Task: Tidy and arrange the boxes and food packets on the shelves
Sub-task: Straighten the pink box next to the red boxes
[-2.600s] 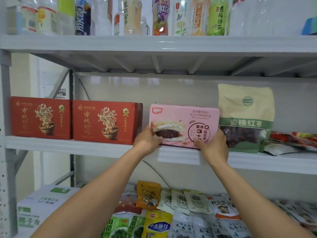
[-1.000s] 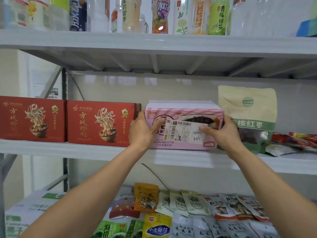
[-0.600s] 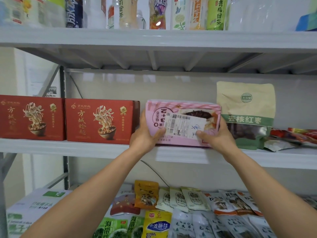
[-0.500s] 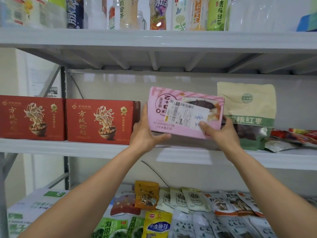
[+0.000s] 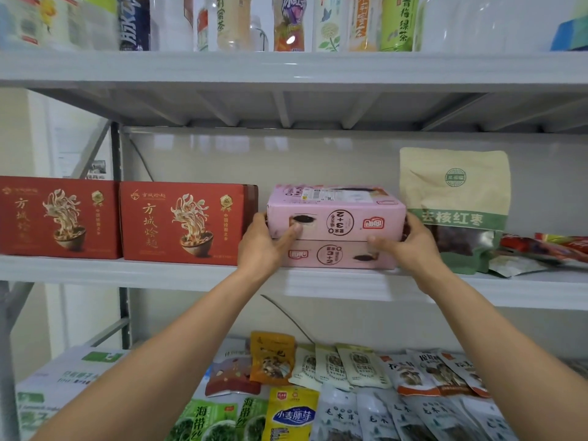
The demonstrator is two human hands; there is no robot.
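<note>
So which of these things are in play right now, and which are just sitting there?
In play: upper pink box, gripped by left hand and right hand; lower pink box under it; middle shelf.
Just sitting: red noodle boxes, tan pouch, bottles above, packets below.

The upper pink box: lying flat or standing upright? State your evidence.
Lying flat: the upper pink box sits on the lower pink box, labelled face up.
</note>
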